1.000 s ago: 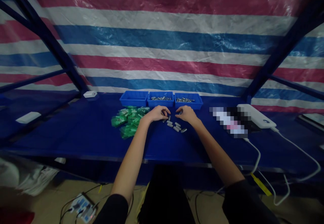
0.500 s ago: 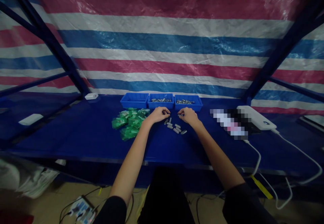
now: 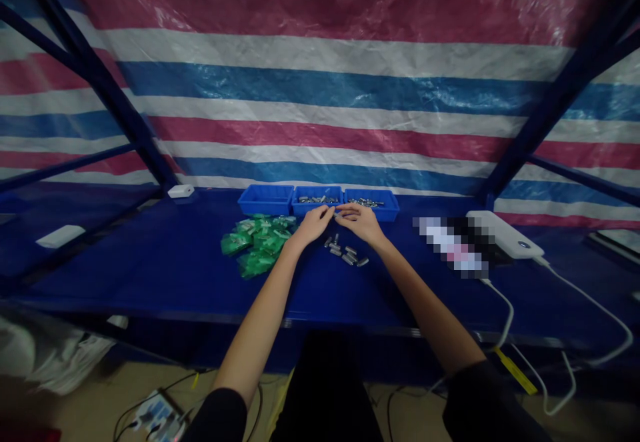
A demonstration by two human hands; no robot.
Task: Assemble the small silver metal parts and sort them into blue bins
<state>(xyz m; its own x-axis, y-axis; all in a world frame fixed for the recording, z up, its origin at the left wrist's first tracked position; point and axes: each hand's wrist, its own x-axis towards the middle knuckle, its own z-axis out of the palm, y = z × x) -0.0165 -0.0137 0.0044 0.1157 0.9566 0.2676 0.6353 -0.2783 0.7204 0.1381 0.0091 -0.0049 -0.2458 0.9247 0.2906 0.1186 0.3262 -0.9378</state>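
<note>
We see two bare hands meeting over the blue table (image 3: pixel 165 262). The left hand (image 3: pixel 314 225) is curled, with its thumb and first finger close together. The right hand (image 3: pixel 363 224) has its fingers stretched across toward the left fingertips. A tiny shiny bit (image 3: pixel 337 215) peeks out where the fingertips meet. It is too small for us to make out, and the fingers cover some of it. We can't tell which hand has hold of it, or how tight either grip is.

Little metal pieces (image 3: pixel 347 259) lie in a loose bunch on the table, just below the hands. Some of them sit so close that we can't count them well.

Behind the hands stand three blue bins in a row. The hands hide part of the middle bin (image 3: pixel 301 209) and a corner of the right bin (image 3: pixel 386 215), so we can't see all the metal bits inside. The left bin (image 3: pixel 267 209) shows fully. Green bags (image 3: pixel 260 242) are piled by the left arm, but what's in them is hard to see. A blocky blur hides something beside the white box (image 3: pixel 505 234). The power strip (image 3: pixel 157 417) is cut off at the bottom.
</note>
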